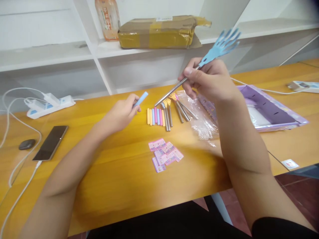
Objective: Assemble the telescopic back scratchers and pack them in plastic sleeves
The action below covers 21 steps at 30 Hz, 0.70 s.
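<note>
My right hand (208,78) is closed around a back scratcher (214,53) with a light blue claw head and a bare metal rod, which slants down to the left. In my left hand (124,111) is a light blue handle tube (142,98), pinched between the fingers and apart from the rod's end. Beneath the rod lies a row of yellow, blue, pink and purple handle tubes (156,117). Beside that row, several more back scratchers (169,114) with blue, yellow and pink heads rest on the table. Small pink and purple cards (164,154) overlap nearer to me.
Clear plastic wrap (205,124) and a purple box (271,113) are on the right. At left are a phone (51,142), a black mouse-like object (27,144), cables and a power strip (51,105). A taped carton (157,33) and a bottle (107,20) occupy the shelf.
</note>
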Tool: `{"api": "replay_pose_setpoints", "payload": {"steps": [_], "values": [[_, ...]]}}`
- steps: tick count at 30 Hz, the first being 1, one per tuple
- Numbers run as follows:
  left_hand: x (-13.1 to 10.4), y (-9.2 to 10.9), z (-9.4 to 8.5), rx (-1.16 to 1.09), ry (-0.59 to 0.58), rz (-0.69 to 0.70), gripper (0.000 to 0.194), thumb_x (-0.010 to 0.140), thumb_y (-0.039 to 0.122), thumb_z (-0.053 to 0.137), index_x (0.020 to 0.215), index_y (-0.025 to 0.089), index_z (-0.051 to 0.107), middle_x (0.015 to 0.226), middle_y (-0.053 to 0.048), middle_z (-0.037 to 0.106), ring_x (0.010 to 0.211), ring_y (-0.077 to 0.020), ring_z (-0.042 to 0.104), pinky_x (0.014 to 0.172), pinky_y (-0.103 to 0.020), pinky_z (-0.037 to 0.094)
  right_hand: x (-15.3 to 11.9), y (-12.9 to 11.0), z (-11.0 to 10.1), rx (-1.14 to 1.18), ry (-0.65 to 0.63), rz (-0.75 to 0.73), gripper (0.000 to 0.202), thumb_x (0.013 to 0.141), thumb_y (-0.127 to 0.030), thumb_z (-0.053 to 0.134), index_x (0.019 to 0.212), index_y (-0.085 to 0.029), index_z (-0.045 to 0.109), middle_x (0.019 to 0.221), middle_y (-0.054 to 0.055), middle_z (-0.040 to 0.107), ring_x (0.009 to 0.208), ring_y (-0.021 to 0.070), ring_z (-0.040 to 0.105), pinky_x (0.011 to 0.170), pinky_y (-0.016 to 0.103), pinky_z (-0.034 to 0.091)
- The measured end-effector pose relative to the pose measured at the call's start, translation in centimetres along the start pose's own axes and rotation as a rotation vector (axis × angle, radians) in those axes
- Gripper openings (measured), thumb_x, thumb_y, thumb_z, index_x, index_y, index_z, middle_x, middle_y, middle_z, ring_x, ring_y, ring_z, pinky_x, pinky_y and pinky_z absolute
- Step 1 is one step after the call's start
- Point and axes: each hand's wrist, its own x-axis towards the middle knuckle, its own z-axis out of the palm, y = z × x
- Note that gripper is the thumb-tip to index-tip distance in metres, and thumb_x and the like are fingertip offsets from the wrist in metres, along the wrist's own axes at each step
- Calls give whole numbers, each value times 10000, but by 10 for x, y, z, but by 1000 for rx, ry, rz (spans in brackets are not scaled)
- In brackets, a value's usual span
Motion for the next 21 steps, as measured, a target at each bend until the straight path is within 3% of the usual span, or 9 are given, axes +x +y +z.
{"api": "replay_pose_setpoints", "payload": {"steps": [6,11,21], "values": [[-6,13,-6,8,0,71,184,1104,324,473,1247,241,553,1124,-70,799,998,-216,764,882,-385,586,0,-6,4,161,132,-113,284,893,-494,817,835,-235,713,608,-26,602,409,123,492,394,301,299],[-8,22,-7,31,5,78,194,1098,311,476,1258,240,560,1127,-73,792,1024,-227,763,883,-390,593,0,-10,4,213,199,-176,308,824,-466,871,752,-236,679,876,10,717,446,107,531,370,311,322],[-8,20,-6,-56,76,115,228,1128,324,407,1289,243,546,1135,-53,770,889,-155,731,814,-314,606,0,-8,4,134,204,-150,308,848,-539,814,779,-276,671,615,-16,611,416,148,481,384,314,306]]}}
